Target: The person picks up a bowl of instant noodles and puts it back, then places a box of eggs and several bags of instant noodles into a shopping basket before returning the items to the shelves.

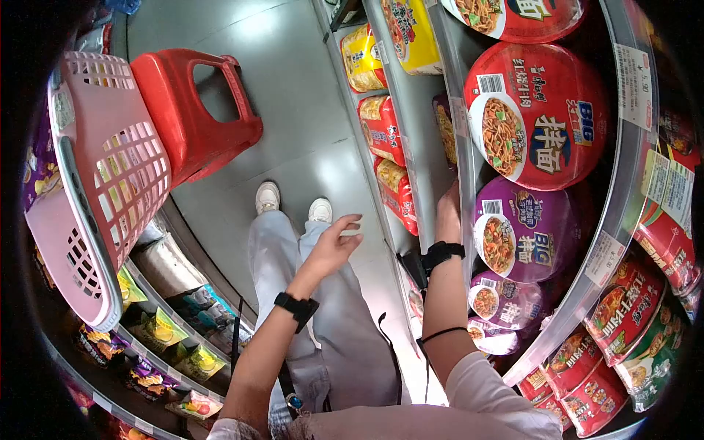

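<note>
With left hand (pixel 332 247) half-open, empty, likely reaching right hand (pixel 449 211) into shelf (pixel 419 110) at one o'clock – can't tell grip – needs edge clearance.

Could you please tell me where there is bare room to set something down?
Grey floor lies bare between the red stool, white sneakers and packaged noodles. Crowded: the noodle bowls beside the right hand, and the snack bags near the pink basket.

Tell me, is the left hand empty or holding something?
Empty, as far as shows: the left hand is in plain view, its fingers loosely bent with nothing visible between them.
</note>
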### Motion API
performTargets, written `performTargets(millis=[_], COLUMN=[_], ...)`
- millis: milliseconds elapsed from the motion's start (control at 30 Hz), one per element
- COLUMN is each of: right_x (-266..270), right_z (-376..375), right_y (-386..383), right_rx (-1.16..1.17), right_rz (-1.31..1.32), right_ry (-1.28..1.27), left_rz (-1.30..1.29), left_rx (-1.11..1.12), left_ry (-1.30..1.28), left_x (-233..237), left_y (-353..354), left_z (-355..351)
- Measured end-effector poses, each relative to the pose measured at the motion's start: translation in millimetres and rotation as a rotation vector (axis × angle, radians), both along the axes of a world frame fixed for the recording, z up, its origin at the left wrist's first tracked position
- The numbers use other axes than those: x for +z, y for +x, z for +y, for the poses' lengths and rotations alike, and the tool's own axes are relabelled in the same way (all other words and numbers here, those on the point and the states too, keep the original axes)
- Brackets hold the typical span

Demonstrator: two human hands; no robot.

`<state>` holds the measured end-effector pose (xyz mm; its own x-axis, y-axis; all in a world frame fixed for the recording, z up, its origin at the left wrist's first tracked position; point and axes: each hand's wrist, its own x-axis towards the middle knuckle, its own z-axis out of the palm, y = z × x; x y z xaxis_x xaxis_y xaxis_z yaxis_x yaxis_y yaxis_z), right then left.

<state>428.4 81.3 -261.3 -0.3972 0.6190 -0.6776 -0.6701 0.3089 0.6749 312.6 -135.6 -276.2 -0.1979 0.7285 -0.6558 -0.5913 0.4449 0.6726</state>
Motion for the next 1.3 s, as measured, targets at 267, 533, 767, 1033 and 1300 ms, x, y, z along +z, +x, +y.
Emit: performTargets(millis=[267,533,767,1033,1300], right_x=[-11,10,-65,136,235], right_z=[21,3,12,-169,-282], right_y=[-4,-38,5,-140,-336], right_rx=[0.282,0.052,0.804,1.820,1.518], right_rz=[-0.576,-0.156,-1.700,-1.356,-0.983], right_ry=[0.154,-0.014,-0.063,1.077,2.138], left_rz=[-0.121,-0.120,0.110,0.354,0.569], left_rx=[0.208,0.302,0.120,0.087,0.735], left_ry=[-0.305,-0.350,-0.321,-0.249,-0.164], left_x=[34,44,68,224,313], left_y=[-9,-20,-30,-111,-310], left_z=[-116,-116,-122,-164,-233])
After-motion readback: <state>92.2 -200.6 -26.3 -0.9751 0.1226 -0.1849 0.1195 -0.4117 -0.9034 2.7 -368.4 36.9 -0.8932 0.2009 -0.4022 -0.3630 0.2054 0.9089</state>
